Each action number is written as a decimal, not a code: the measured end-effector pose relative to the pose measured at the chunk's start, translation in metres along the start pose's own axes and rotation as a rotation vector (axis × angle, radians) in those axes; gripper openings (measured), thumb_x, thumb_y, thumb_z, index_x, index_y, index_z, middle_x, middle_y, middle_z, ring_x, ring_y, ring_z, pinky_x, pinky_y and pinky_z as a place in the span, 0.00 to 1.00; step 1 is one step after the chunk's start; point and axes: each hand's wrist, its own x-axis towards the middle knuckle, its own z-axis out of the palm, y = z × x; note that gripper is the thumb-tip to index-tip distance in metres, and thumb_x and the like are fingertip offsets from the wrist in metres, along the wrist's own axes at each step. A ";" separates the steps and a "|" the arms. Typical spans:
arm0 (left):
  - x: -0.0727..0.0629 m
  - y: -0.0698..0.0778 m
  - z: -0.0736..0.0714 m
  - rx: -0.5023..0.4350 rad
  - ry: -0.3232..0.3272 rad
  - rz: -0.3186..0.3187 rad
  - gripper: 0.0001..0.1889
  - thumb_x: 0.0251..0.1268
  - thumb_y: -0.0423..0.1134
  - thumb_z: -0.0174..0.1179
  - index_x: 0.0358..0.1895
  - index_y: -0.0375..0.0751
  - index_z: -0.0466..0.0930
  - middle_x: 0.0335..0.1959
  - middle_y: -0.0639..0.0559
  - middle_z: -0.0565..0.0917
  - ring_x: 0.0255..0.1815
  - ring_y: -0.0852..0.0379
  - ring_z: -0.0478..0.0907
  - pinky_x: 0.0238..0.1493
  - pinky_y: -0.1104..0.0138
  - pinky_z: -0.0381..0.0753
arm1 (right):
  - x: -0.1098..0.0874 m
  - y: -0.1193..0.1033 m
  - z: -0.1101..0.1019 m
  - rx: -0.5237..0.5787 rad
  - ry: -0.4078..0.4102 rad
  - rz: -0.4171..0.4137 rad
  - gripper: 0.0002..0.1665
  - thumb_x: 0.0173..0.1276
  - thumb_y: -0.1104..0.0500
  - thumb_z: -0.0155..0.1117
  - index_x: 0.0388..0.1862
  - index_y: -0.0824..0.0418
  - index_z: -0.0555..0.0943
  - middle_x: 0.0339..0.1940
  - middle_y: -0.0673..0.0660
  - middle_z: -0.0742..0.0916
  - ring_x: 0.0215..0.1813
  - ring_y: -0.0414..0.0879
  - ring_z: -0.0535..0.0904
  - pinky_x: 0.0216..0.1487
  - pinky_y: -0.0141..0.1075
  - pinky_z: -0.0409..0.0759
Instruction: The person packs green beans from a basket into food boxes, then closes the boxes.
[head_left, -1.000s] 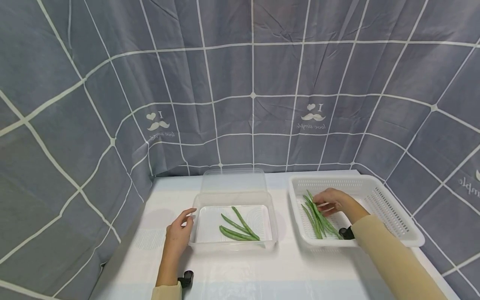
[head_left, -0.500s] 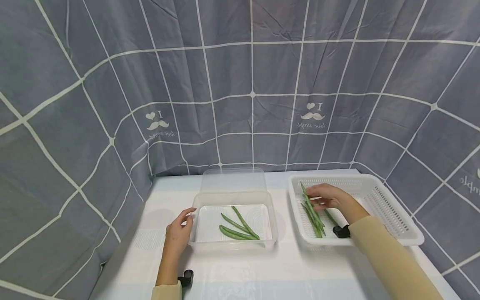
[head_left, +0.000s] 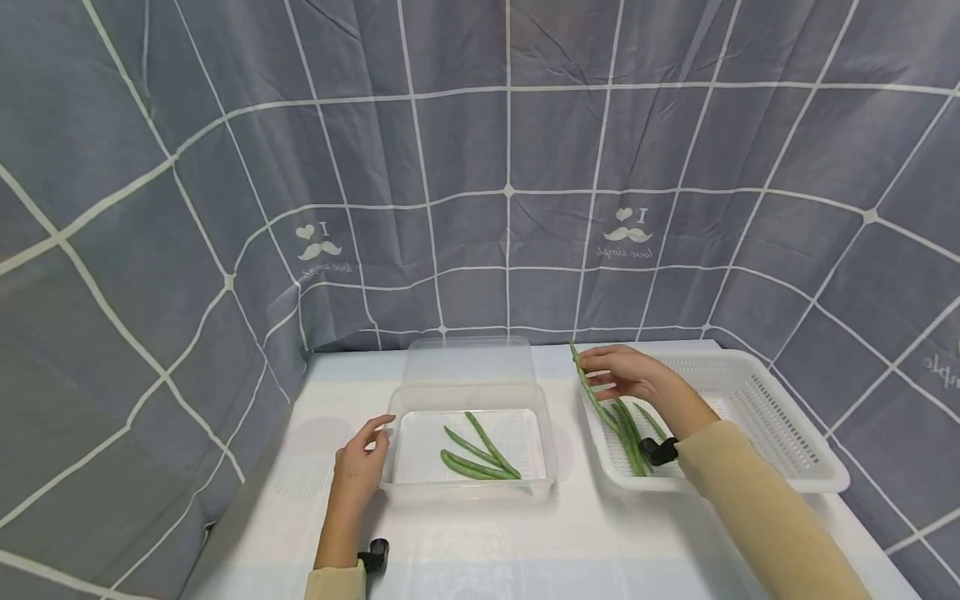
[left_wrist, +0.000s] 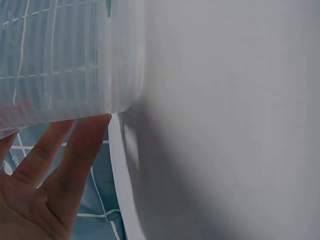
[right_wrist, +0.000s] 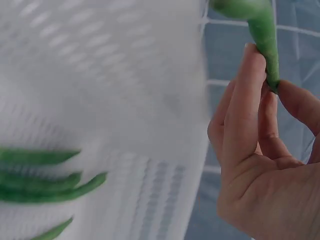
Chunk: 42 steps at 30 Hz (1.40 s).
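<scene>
My right hand (head_left: pixel 626 372) pinches a green bean (head_left: pixel 591 395) over the left rim of the white perforated basket (head_left: pixel 780 421). The right wrist view shows thumb and fingertips on one end of this bean (right_wrist: pixel 265 42). Under the hand, several more green beans (head_left: pixel 630 437) lie on the basket floor. My left hand (head_left: pixel 357 467) rests against the left side of the clear plastic container (head_left: pixel 550 442), its fingers only slightly bent. In the left wrist view, the fingers (left_wrist: pixel 82 142) touch the container wall from outside. Several green beans (head_left: pixel 480 472) lie inside that container.
A clear lid (head_left: pixel 468 360) lies flat behind the container. White tabletop (head_left: pixel 480 542) separates the container from the basket and runs along the front. Grey gridded curtain (head_left: pixel 465 233) encloses the back and both sides.
My right hand has lifted a green bean out of the pile and carried it left and up to the basket's left rim. The left hand stays on the container.
</scene>
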 end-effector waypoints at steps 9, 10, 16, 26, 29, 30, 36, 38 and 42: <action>-0.001 0.000 -0.002 -0.002 -0.005 0.003 0.20 0.82 0.43 0.48 0.67 0.54 0.82 0.65 0.35 0.86 0.56 0.34 0.88 0.50 0.46 0.86 | 0.022 -0.020 0.054 0.013 -0.056 -0.012 0.32 0.83 0.59 0.58 0.80 0.68 0.66 0.50 0.51 0.82 0.45 0.41 0.84 0.43 0.38 0.88; -0.001 0.000 -0.002 -0.002 -0.005 0.005 0.20 0.82 0.43 0.48 0.67 0.54 0.82 0.65 0.34 0.86 0.56 0.33 0.88 0.50 0.46 0.86 | 0.025 -0.021 0.061 0.019 -0.063 -0.007 0.31 0.83 0.59 0.58 0.79 0.68 0.67 0.50 0.52 0.82 0.45 0.42 0.84 0.42 0.38 0.88; -0.004 0.001 -0.001 -0.004 -0.003 0.004 0.19 0.82 0.43 0.49 0.67 0.55 0.83 0.64 0.35 0.86 0.56 0.33 0.88 0.51 0.45 0.86 | 0.040 -0.021 0.103 -0.025 -0.109 0.005 0.26 0.81 0.59 0.60 0.73 0.67 0.74 0.50 0.54 0.84 0.43 0.43 0.85 0.40 0.39 0.88; -0.002 0.001 -0.003 -0.001 -0.004 0.010 0.19 0.82 0.43 0.49 0.67 0.56 0.83 0.64 0.35 0.86 0.56 0.34 0.88 0.46 0.50 0.86 | 0.053 -0.008 0.146 -0.227 -0.163 0.045 0.18 0.77 0.60 0.65 0.61 0.64 0.83 0.43 0.55 0.87 0.39 0.45 0.86 0.34 0.38 0.88; -0.002 0.001 -0.005 0.002 -0.003 0.012 0.19 0.82 0.43 0.49 0.67 0.56 0.83 0.64 0.36 0.87 0.55 0.35 0.89 0.44 0.53 0.85 | 0.053 -0.004 0.153 -0.286 -0.175 0.050 0.16 0.75 0.60 0.67 0.58 0.63 0.85 0.42 0.56 0.88 0.38 0.47 0.86 0.33 0.38 0.88; -0.002 0.001 -0.005 0.003 -0.004 0.011 0.19 0.82 0.43 0.49 0.67 0.55 0.83 0.64 0.35 0.86 0.55 0.35 0.89 0.44 0.53 0.85 | 0.053 -0.002 0.154 -0.306 -0.177 0.048 0.15 0.74 0.61 0.67 0.57 0.63 0.85 0.41 0.56 0.88 0.37 0.47 0.86 0.32 0.38 0.88; -0.004 0.002 -0.005 0.006 -0.007 0.008 0.19 0.82 0.43 0.49 0.67 0.55 0.83 0.64 0.35 0.86 0.55 0.35 0.88 0.44 0.52 0.85 | 0.051 0.014 0.163 -0.376 -0.193 0.063 0.08 0.73 0.63 0.67 0.49 0.62 0.87 0.34 0.55 0.87 0.33 0.46 0.85 0.33 0.42 0.89; -0.004 0.002 -0.005 0.006 -0.005 0.008 0.19 0.82 0.43 0.49 0.67 0.55 0.83 0.64 0.35 0.86 0.55 0.35 0.89 0.45 0.51 0.85 | 0.051 0.019 0.165 -0.386 -0.197 0.065 0.07 0.73 0.63 0.68 0.47 0.61 0.87 0.33 0.54 0.86 0.33 0.46 0.84 0.34 0.44 0.90; -0.004 0.003 -0.004 0.007 -0.003 0.006 0.19 0.82 0.42 0.49 0.67 0.55 0.83 0.64 0.35 0.86 0.55 0.35 0.89 0.45 0.51 0.85 | 0.052 0.026 0.168 -0.403 -0.195 0.064 0.06 0.72 0.63 0.69 0.45 0.62 0.87 0.34 0.55 0.85 0.31 0.46 0.83 0.35 0.45 0.90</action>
